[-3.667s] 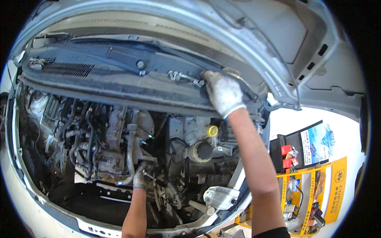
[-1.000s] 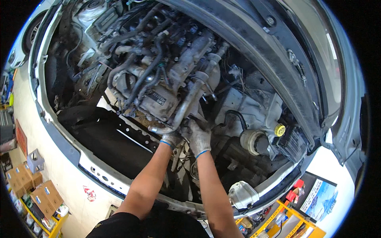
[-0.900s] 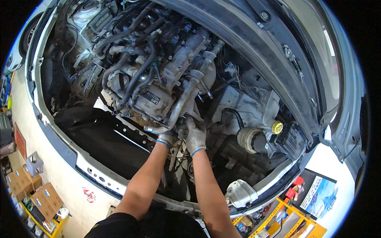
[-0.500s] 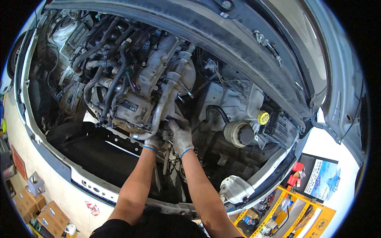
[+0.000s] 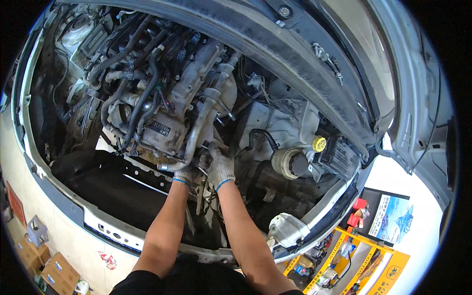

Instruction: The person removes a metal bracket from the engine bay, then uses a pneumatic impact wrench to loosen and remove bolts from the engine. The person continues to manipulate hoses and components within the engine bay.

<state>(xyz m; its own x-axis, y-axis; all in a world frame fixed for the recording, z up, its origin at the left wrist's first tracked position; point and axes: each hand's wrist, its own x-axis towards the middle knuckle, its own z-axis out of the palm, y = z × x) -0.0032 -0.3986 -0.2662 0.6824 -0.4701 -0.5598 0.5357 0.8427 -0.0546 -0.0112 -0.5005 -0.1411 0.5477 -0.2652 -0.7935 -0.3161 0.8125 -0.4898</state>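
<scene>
Both my hands, in grey-white knit gloves with blue cuffs, reach down beside the front end of the engine [image 5: 169, 130]. My left hand [image 5: 184, 175] is just below the lower end of a metal pipe [image 5: 195, 135]; its fingers are hidden by the pipe and the parts around it. Close by on the right, my right hand [image 5: 221, 166] is bent inward against the engine's side, near a metal heat shield [image 5: 209, 133]. Its fingers look curled, but what they grip is out of sight. A thin rod-like part [image 5: 201, 194] hangs between the wrists.
Black hoses [image 5: 140, 110] run over the engine's left part. To the right stand a round reservoir [image 5: 291, 163] with a dark cap and a yellow-capped white tank [image 5: 300, 125]. The raised hood [image 5: 314, 64] overhangs the far side. A yellow tool cart [image 5: 366, 265] stands outside, lower right.
The whole view has shifted a little, so the engine bay sits slightly farther left. Both hands stay at the same spot by the engine, the right one slightly turned.
</scene>
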